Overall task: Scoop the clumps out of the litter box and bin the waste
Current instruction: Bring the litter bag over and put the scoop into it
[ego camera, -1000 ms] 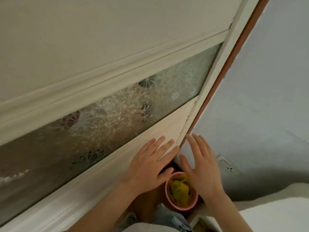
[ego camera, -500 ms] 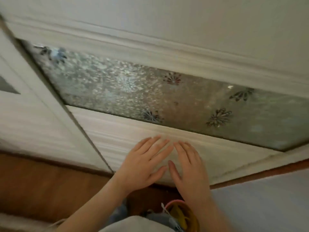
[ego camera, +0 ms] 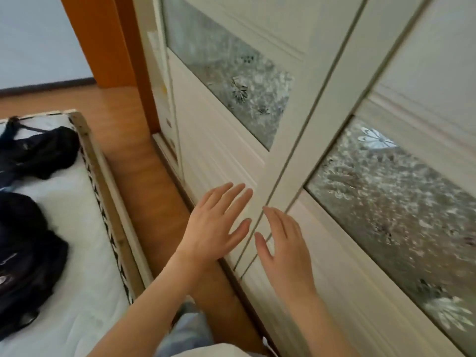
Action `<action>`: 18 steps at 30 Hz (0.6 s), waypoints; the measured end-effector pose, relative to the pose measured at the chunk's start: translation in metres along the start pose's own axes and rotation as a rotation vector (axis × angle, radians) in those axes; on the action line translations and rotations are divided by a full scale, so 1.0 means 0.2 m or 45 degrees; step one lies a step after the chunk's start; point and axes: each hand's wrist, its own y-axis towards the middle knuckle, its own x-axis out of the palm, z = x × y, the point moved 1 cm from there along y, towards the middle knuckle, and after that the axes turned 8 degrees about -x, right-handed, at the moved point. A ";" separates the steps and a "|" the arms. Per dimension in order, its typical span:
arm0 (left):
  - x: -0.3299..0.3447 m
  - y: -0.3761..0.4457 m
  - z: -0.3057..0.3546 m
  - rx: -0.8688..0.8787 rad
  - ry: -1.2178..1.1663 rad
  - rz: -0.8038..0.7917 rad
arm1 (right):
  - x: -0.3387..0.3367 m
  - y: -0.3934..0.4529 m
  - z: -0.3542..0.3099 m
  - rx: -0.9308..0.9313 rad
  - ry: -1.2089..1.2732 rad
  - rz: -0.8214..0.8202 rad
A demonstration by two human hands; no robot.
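No litter box, scoop or bin shows in the head view. My left hand (ego camera: 215, 226) is flat and empty, fingers spread, against the lower panel of a white sliding door (ego camera: 213, 140). My right hand (ego camera: 284, 247) is also empty with fingers apart, held in front of the neighbouring white door panel (ego camera: 342, 279), just right of the upright frame strip (ego camera: 296, 155) where the two panels overlap.
Frosted patterned glass panes (ego camera: 231, 70) sit in both door panels. A mattress on a wooden frame (ego camera: 103, 166) lies at the left with black bags (ego camera: 33, 150) on it. An orange wooden floor strip (ego camera: 149, 207) runs between bed and doors. An orange door frame (ego camera: 103, 39) stands at the back.
The view has swung left: the pink basket with yellow contents has left the frame, and the bed and floor have come into view. Both hands stay spread on the white door.
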 end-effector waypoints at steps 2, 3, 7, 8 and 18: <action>-0.05 0.12 -0.17 -0.147 0.001 0.063 | 0.09 0.21 -0.08 -0.070 0.026 0.001; -0.07 0.19 -0.24 -0.199 0.003 0.097 | 0.13 0.31 -0.12 -0.109 0.040 0.004; -0.15 0.45 -0.54 -0.344 0.058 0.236 | 0.31 0.72 -0.25 -0.204 0.151 0.017; -0.17 0.52 -0.62 -0.379 0.069 0.266 | 0.36 0.81 -0.29 -0.206 0.191 0.032; -0.38 0.82 -1.25 -0.127 0.457 0.100 | 0.65 1.45 -0.47 -0.370 0.266 0.113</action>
